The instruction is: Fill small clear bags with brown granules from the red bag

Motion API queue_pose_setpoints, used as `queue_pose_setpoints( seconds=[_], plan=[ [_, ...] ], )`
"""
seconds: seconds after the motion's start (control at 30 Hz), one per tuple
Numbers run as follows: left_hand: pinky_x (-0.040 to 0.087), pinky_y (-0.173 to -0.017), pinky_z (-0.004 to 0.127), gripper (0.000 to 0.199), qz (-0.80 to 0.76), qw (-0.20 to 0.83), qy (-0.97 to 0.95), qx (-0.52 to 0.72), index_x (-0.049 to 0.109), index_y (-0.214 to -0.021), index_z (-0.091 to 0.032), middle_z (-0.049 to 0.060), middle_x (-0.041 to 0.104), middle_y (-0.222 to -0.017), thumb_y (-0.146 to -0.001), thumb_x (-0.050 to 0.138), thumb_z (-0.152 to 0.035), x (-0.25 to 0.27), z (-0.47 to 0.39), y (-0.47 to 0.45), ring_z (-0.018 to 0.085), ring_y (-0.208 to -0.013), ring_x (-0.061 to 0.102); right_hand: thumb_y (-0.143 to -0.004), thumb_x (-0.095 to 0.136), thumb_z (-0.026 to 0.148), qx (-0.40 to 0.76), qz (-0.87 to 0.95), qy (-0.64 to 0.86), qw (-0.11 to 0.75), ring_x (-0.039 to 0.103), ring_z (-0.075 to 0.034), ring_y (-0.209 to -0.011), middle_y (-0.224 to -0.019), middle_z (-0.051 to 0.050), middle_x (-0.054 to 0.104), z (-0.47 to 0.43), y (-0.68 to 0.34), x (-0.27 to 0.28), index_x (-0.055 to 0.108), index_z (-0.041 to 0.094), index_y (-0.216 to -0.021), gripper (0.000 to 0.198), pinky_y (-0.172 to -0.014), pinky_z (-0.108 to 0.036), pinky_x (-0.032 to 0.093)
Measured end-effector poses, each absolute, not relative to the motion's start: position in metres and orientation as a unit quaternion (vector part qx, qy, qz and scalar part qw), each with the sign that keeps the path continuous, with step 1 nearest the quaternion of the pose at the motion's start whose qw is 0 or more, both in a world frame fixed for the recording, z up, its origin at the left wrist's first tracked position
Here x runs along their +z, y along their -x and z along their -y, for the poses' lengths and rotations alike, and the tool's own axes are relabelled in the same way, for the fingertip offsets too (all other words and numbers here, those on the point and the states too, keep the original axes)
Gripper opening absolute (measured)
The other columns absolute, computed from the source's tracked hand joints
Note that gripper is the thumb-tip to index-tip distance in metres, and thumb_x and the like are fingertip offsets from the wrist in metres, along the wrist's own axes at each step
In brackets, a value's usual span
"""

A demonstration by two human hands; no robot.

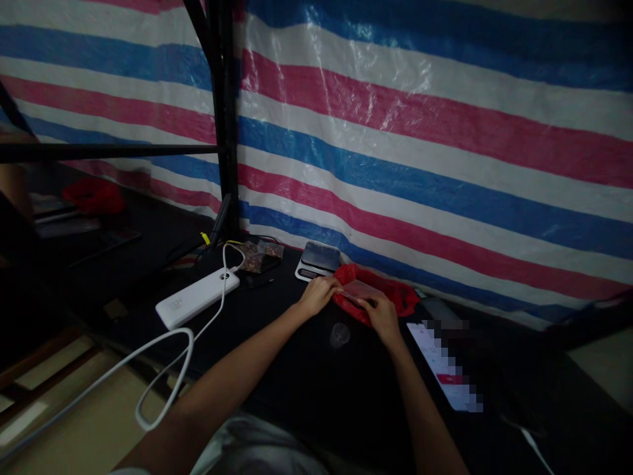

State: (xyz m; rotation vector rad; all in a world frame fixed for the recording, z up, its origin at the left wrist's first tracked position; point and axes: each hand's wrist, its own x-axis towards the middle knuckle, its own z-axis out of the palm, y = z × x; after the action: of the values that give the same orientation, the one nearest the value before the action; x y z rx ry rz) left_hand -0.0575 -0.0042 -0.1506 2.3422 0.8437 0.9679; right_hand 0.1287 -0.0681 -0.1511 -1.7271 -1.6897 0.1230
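Note:
My left hand (318, 294) and my right hand (382, 315) both grip a small clear plastic pouch (359, 290), one at each end, held over a red plastic bag (398, 293) on the black table (277, 369). A small digital scale (319, 258) sits just behind my left hand. A small clear cup (339, 334) stands on the table between my forearms. What is inside the pouch cannot be made out in the dim light.
A white power bank (196, 298) with a white cable (163, 369) lies at the left, with small filled packets (260, 253) behind it. A printed paper sheet (445, 366) lies right of my right arm. A striped tarp (425, 145) hangs behind; a black pole (223, 112) stands upright.

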Motion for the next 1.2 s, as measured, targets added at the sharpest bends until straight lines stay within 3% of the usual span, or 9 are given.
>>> queue_pose_setpoints(
  seconds=[0.2, 0.4, 0.6, 0.73, 1.0, 1.2],
  plan=[
    [0.039, -0.071, 0.022, 0.022, -0.3, 0.231, -0.851, 0.365, 0.062, -0.086, -0.017, 0.003, 0.064, -0.086, -0.084, 0.043, -0.028, -0.15, 0.005, 0.056, 0.014, -0.08, 0.057, -0.073, 0.052, 0.039, 0.068, 0.646, 0.676, 0.349, 0.057, -0.021, -0.084, -0.086, -0.007, 0.065, 0.068, -0.128, -0.151, 0.065, 0.019, -0.076, 0.024, -0.076, -0.033, 0.041],
    [0.038, -0.066, 0.02, 0.023, -0.294, 0.253, -0.842, 0.375, 0.062, -0.086, -0.017, 0.002, 0.063, -0.084, -0.082, 0.047, -0.033, -0.145, 0.009, 0.055, 0.013, -0.073, 0.056, -0.075, 0.047, 0.047, 0.011, 0.649, 0.678, 0.345, 0.055, -0.02, -0.072, -0.073, -0.007, 0.061, 0.068, -0.128, -0.153, 0.06, 0.018, -0.068, 0.033, -0.063, -0.03, 0.041],
    [0.039, -0.07, 0.021, 0.02, -0.3, 0.265, -0.841, 0.364, 0.062, -0.085, -0.017, 0.002, 0.063, -0.084, -0.082, 0.047, -0.031, -0.144, 0.011, 0.055, 0.014, -0.077, 0.057, -0.073, 0.048, 0.052, 0.021, 0.652, 0.675, 0.344, 0.056, -0.021, -0.077, -0.08, -0.006, 0.063, 0.072, -0.122, -0.149, 0.065, 0.02, -0.084, 0.038, -0.063, -0.03, 0.041],
    [0.039, -0.073, 0.022, 0.02, -0.299, 0.241, -0.853, 0.353, 0.06, -0.088, -0.018, 0.002, 0.062, -0.085, -0.084, 0.042, -0.027, -0.146, 0.013, 0.055, 0.014, -0.08, 0.056, -0.076, 0.047, 0.045, 0.04, 0.692, 0.641, 0.33, 0.055, -0.02, -0.08, -0.082, -0.003, 0.064, 0.073, -0.12, -0.147, 0.066, 0.025, -0.089, 0.031, -0.07, -0.031, 0.04],
    [0.039, -0.072, 0.022, 0.02, -0.315, 0.207, -0.875, 0.303, 0.06, -0.089, -0.018, 0.002, 0.063, -0.085, -0.083, 0.041, -0.022, -0.149, 0.012, 0.055, 0.015, -0.082, 0.057, -0.074, 0.044, 0.02, 0.044, 0.688, 0.648, 0.324, 0.052, -0.019, -0.08, -0.081, -0.003, 0.063, 0.071, -0.12, -0.151, 0.064, 0.023, -0.077, 0.02, -0.07, -0.03, 0.038],
    [0.039, -0.073, 0.022, 0.02, -0.305, 0.211, -0.875, 0.313, 0.059, -0.091, -0.019, 0.002, 0.063, -0.087, -0.083, 0.041, -0.021, -0.142, 0.017, 0.056, 0.014, -0.081, 0.058, -0.074, 0.045, 0.016, 0.018, 0.685, 0.648, 0.332, 0.052, -0.019, -0.082, -0.081, -0.002, 0.062, 0.077, -0.113, -0.144, 0.062, 0.024, -0.075, 0.019, -0.072, -0.031, 0.038]
  ],
)
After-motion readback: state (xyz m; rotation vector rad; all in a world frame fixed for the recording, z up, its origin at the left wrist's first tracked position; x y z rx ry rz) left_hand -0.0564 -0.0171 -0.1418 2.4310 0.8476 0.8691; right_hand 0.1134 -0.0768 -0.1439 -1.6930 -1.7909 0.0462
